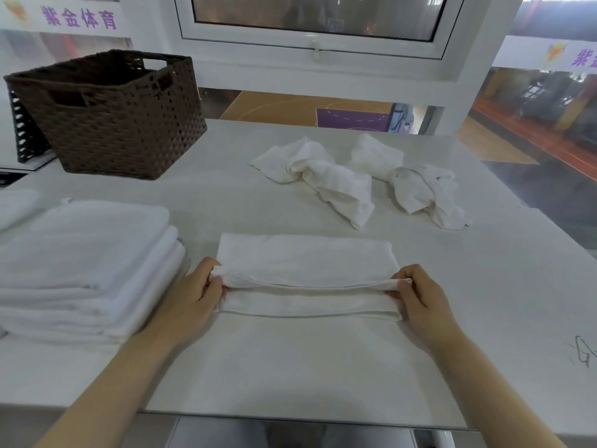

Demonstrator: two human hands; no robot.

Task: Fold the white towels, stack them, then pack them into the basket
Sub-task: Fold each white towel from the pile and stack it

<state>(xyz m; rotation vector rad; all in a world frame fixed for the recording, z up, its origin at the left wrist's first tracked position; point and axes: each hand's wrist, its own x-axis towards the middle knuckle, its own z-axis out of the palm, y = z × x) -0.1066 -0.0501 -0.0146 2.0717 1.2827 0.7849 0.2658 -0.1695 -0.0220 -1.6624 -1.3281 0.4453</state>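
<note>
A white towel point(305, 261) lies half folded on the table in front of me. My left hand point(197, 294) pinches its lifted near-left corner. My right hand point(416, 294) pinches the near-right corner, and the raised edge stretches between both hands. A stack of folded white towels point(84, 263) sits to the left, close to my left hand. Two crumpled white towels point(326, 179) point(416, 185) lie further back on the table. The brown woven basket point(109, 114) stands at the back left, and what its inside holds is hidden from here.
The white table point(290, 363) ends at a front edge near the bottom of the view. A black perforated bin point(24, 130) stands behind the basket on the left. A white window frame point(316, 43) rises behind the table. Pen marks point(584, 354) show at the right edge.
</note>
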